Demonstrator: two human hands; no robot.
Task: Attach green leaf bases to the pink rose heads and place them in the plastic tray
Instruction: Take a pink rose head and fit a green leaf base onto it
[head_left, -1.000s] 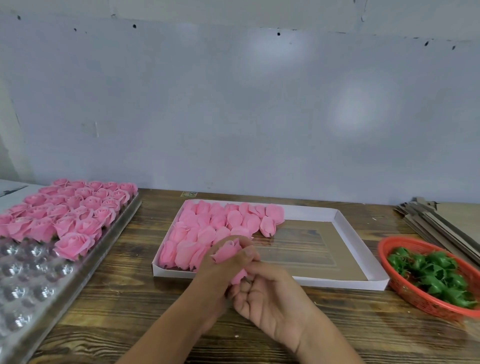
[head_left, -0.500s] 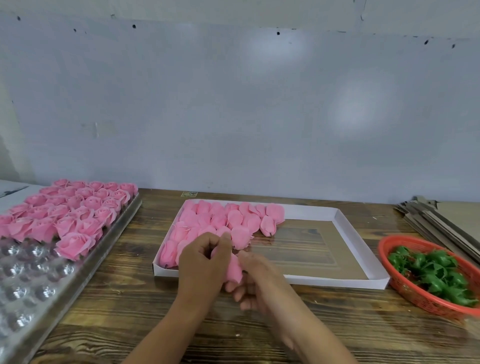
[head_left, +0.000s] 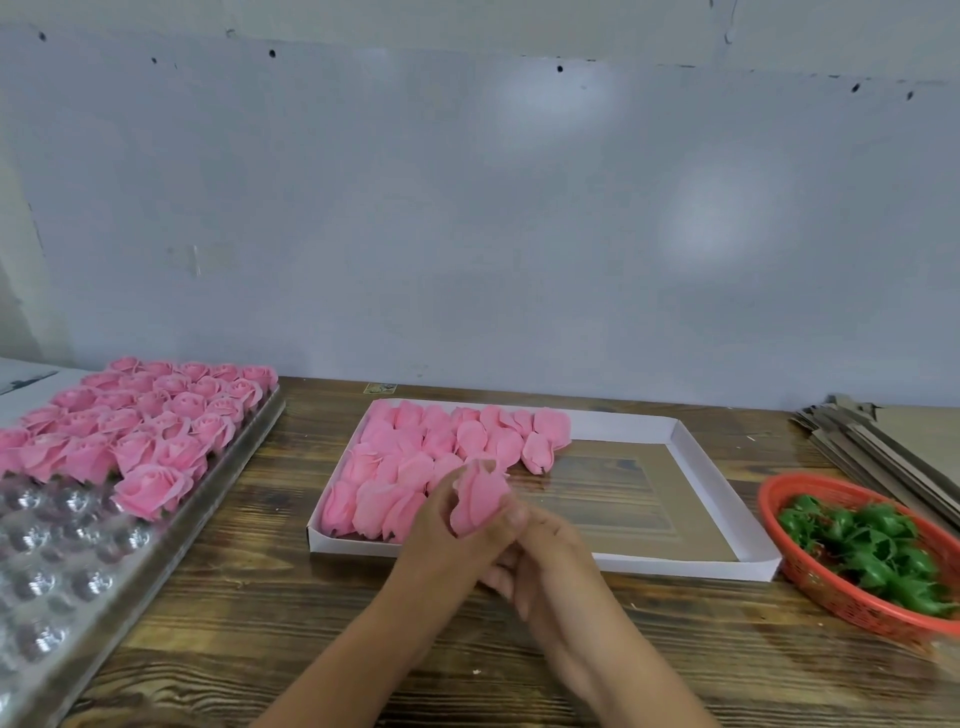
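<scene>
A pink rose head (head_left: 475, 496) is held upright over the table's middle. My left hand (head_left: 449, 535) grips it, thumb across its lower side. My right hand (head_left: 543, 558) is tucked under and behind the left, its fingers curled at the rose's base; what they hold there is hidden. Several loose pink rose heads (head_left: 415, 457) lie in the white cardboard box (head_left: 701, 478). Green leaf bases (head_left: 872, 545) fill the red basket (head_left: 831, 587) at the right. The clear plastic tray (head_left: 78, 582) at the left carries several finished roses (head_left: 150, 421) in its far rows.
A stack of flat cardboard sheets (head_left: 883, 441) lies at the back right. A grey wall runs behind the wooden table (head_left: 260, 623). The plastic tray's near cups show no roses in them.
The rose has been turned and raised in my hands, so its head now stands above the left thumb. Both hands stay together in front of the white box.
</scene>
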